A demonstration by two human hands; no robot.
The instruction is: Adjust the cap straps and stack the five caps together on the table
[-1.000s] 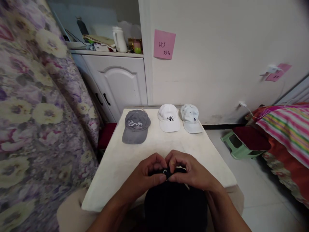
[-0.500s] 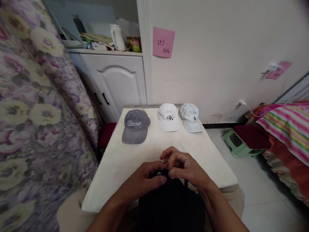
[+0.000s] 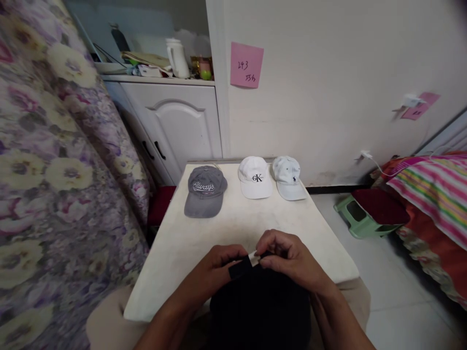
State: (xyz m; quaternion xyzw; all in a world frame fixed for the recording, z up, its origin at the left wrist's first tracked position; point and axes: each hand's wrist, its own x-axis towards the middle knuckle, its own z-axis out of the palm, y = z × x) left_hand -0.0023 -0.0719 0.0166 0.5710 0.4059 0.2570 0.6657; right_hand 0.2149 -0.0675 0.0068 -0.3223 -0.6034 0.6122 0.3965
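Observation:
A black cap (image 3: 260, 306) lies at the near edge of the white table (image 3: 182, 243), partly over my lap. My left hand (image 3: 211, 274) is closed on the cap's black back strap. My right hand (image 3: 288, 260) pinches the strap's end with its small metal buckle, right beside my left fingers. Further back on the table lie a grey cap (image 3: 205, 191) with "Always" lettering, a white cap (image 3: 255, 177) with a black logo, and a pale blue-white cap (image 3: 288, 178).
A flowered curtain (image 3: 54, 160) hangs at the left. A white cabinet (image 3: 175, 121) with a jug and clutter stands behind. A pink note (image 3: 246, 64) is on the wall. At the right are a green stool (image 3: 359, 216) and striped bedding (image 3: 434, 194).
My right fingers, spread half a second ago, have closed into a pinch on the strap end. The black strap now sticks out between both hands. The three caps behind have not moved.

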